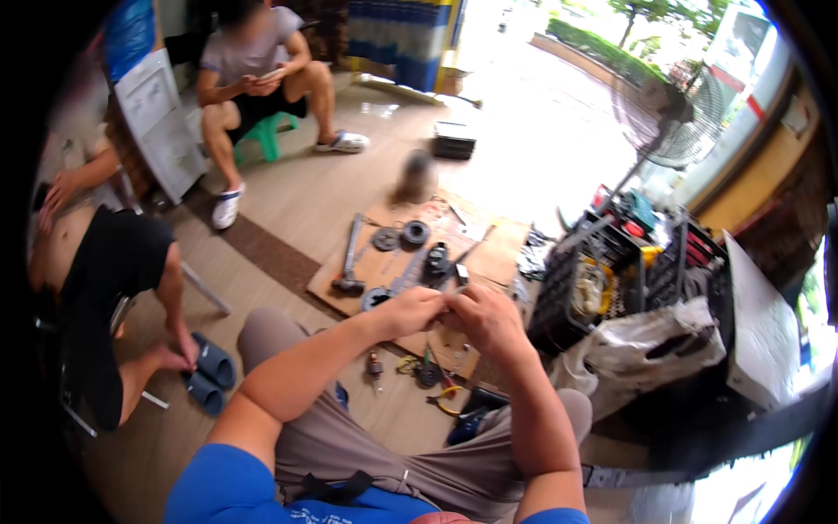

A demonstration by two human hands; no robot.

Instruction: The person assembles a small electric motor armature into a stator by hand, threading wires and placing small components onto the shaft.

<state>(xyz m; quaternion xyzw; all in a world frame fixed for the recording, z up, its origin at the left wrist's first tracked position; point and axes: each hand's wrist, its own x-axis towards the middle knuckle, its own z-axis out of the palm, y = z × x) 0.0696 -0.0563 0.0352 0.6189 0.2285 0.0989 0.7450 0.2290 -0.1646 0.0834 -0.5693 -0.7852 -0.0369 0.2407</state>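
Observation:
My left hand (412, 313) and my right hand (491, 321) meet in front of me, above the near edge of a cardboard sheet (499, 253). Both have their fingers closed and pressed together at the tips. Whatever lies between them is too small or hidden to make out. Just beyond my hands, a black machine part (436, 258) rests on the cardboard. To its left are a dark ring (415, 232), a flat round part (385, 238) and a hammer (351, 262). A grey round part (376, 298) is partly covered by my left forearm.
Below my hands lie a small motor armature (374, 367) and yellow-handled pliers (447, 403). Black crates (567, 301) full of tools, a white sack (646, 345) and a standing fan (668, 109) are at right. Two people sit at left, near blue slippers (209, 375).

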